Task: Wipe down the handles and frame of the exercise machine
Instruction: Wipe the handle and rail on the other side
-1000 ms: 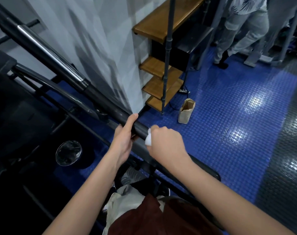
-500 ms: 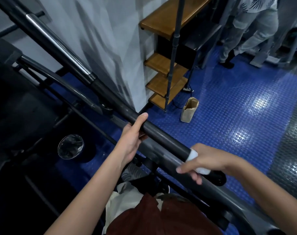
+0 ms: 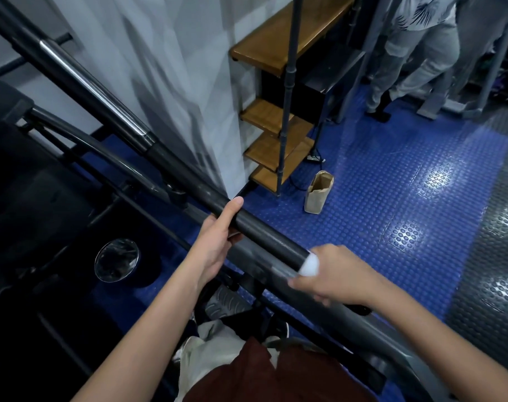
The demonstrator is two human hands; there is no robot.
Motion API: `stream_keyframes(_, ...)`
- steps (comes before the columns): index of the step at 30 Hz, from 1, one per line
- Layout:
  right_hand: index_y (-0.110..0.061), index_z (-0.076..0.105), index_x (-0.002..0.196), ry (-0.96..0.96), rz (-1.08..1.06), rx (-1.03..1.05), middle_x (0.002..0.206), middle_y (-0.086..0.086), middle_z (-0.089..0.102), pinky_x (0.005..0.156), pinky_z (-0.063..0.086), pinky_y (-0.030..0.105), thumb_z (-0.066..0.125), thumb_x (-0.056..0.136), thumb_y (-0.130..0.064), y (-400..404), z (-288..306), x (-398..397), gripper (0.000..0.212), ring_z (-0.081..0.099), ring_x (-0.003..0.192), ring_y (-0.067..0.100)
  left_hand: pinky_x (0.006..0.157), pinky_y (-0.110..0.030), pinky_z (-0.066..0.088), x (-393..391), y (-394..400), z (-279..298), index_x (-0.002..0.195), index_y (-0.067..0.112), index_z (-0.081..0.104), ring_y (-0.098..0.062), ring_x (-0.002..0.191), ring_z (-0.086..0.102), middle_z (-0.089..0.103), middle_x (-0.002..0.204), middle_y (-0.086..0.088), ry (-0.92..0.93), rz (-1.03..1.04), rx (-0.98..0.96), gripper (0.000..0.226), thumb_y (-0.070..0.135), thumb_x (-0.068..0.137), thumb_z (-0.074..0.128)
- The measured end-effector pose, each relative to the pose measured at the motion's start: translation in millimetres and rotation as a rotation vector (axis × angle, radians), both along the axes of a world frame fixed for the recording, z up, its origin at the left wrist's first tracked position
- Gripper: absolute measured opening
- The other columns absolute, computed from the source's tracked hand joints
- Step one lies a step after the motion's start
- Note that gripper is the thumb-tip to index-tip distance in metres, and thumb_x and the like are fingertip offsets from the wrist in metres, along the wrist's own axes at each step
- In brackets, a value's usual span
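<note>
The exercise machine's long black handle (image 3: 264, 236) slants down between both grips. Above the wiping grip, the left hand (image 3: 218, 242) curls round the bar, thumb along its top, steadying it. The right hand (image 3: 334, 274) is clamped on a white cloth (image 3: 396, 264) wrapped round the handle near its lower end. The small wad could slide off the tip, or bunch and skip the underside, if the squeeze loosens.

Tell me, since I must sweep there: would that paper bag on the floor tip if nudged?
Probably. The paper bag stands upright, tall and narrow, mouth open and sides creased, so it looks light and floppy. Its contents are hidden, so its weight is uncertain.
</note>
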State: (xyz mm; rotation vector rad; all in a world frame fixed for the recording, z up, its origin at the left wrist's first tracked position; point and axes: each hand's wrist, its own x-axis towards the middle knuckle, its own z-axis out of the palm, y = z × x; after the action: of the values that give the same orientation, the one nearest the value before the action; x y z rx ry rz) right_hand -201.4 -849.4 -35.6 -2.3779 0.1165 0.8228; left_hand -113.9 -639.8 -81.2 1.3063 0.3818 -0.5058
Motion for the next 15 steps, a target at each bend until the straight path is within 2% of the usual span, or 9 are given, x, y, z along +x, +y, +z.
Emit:
stream_keyframes(3, -0.016, 0.065, 0.073, 0.339, -0.019, 0.358, 0.066, 0.013, 0.070, 0.072, 0.052, 0.030, 0.078, 0.081, -0.045, -34.0, -1.3, -6.6, 0.033, 0.067, 0.058, 0.023, 0.079, -0.027, 0.051, -0.7, 0.0, 1.0, 0.104, 0.017, 0.065, -0.009, 0.081, 0.072, 0.073, 0.079, 0.006, 0.000, -0.001, -0.001, 0.028, 0.043, 0.093, 0.068)
stream_keyframes(5, -0.015, 0.065, 0.067, 0.482, 0.098, 0.437, 0.064, 0.012, 0.067, 0.080, 0.050, 0.033, 0.078, 0.082, -0.044, -44.1, -2.3, 2.8, 0.035, 0.064, 0.061, 0.025, 0.082, -0.028, 0.051, -0.6, 1.2, 2.0, 0.108, 0.015, 0.066, -0.011, 0.086, 0.072, 0.074, 0.083, 0.004, -0.005, -0.011, 0.001, 0.032, 0.044, 0.093, 0.068)
stream_keyframes(7, -0.007, 0.066, 0.066, 0.560, 0.205, 0.453, 0.064, 0.013, 0.066, 0.087, 0.050, 0.039, 0.078, 0.081, -0.044, -40.8, -4.0, 15.6, 0.042, 0.063, 0.061, 0.025, 0.086, -0.030, 0.052, -0.6, 2.5, 1.8, 0.117, 0.012, 0.065, -0.015, 0.092, 0.072, 0.075, 0.089, 0.001, -0.006, -0.014, 0.009, 0.042, 0.045, 0.092, 0.069)
stream_keyframes(9, -0.008, 0.066, 0.061, 0.547, 0.213, 0.451, 0.060, 0.013, 0.064, 0.098, 0.047, 0.043, 0.077, 0.081, -0.045, -25.9, -3.2, 27.7, 0.044, 0.060, 0.062, 0.025, 0.089, -0.032, 0.052, -0.7, 3.0, 0.7, 0.120, 0.011, 0.064, -0.016, 0.095, 0.071, 0.074, 0.091, 0.001, -0.011, -0.011, 0.011, 0.046, 0.046, 0.091, 0.070)
stream_keyframes(11, -0.015, 0.062, 0.057, 0.461, 0.135, 0.435, 0.057, 0.008, 0.064, 0.103, 0.047, 0.038, 0.076, 0.081, -0.047, -3.3, 0.9, 39.2, 0.043, 0.061, 0.063, 0.024, 0.090, -0.033, 0.052, -1.3, 1.9, -0.6, 0.122, 0.010, 0.063, -0.018, 0.099, 0.071, 0.074, 0.092, 0.001, -0.014, 0.001, 0.017, 0.050, 0.048, 0.089, 0.071)
stream_keyframes(13, -0.013, 0.063, 0.064, 0.325, 0.015, 0.393, 0.059, 0.006, 0.068, 0.091, 0.055, 0.035, 0.079, 0.080, -0.040, 23.6, 3.4, 52.4, 0.035, 0.066, 0.060, 0.023, 0.087, -0.033, 0.052, -1.1, 0.1, -1.4, 0.118, 0.010, 0.063, -0.019, 0.098, 0.070, 0.073, 0.090, 0.000, -0.018, 0.019, 0.023, 0.047, 0.047, 0.089, 0.071)
stream_keyframes(15, -0.010, 0.063, 0.080, 0.098, -0.044, 0.193, 0.066, 0.005, 0.073, 0.070, 0.059, 0.032, 0.075, 0.080, -0.029, 51.0, 4.1, 60.0, 0.022, 0.071, 0.061, 0.022, 0.082, -0.032, 0.053, -0.8, -1.9, -0.5, 0.106, 0.012, 0.065, -0.019, 0.091, 0.071, 0.073, 0.086, -0.002, -0.025, 0.024, 0.031, 0.034, 0.043, 0.092, 0.069)
